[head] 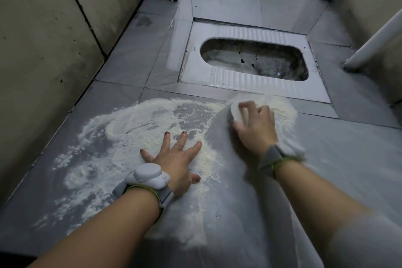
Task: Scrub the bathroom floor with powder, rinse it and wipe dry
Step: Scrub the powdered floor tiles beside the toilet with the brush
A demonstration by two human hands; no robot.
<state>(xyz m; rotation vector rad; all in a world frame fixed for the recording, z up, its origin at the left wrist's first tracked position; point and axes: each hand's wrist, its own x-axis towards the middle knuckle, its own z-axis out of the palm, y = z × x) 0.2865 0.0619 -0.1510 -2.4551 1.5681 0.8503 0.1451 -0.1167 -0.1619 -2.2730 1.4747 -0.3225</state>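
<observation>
Floor (326, 180): we kneel on grey tiles.
Powder (134, 128): spread near the left wall, where we scrub.
Left hand (174, 159): flat, fingers spread in powder, bracing us.
Right hand (254, 124): grips the brush (237, 111) by the pan's (195, 54) near edge.

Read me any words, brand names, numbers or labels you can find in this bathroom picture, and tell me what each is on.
No text can be read here.
Squat pan: a small dark mark near its left rim at, perhaps a maker's stamp, too small and blurred to read.
White wrist device and grey wrist strap: no lettering shows.
</observation>
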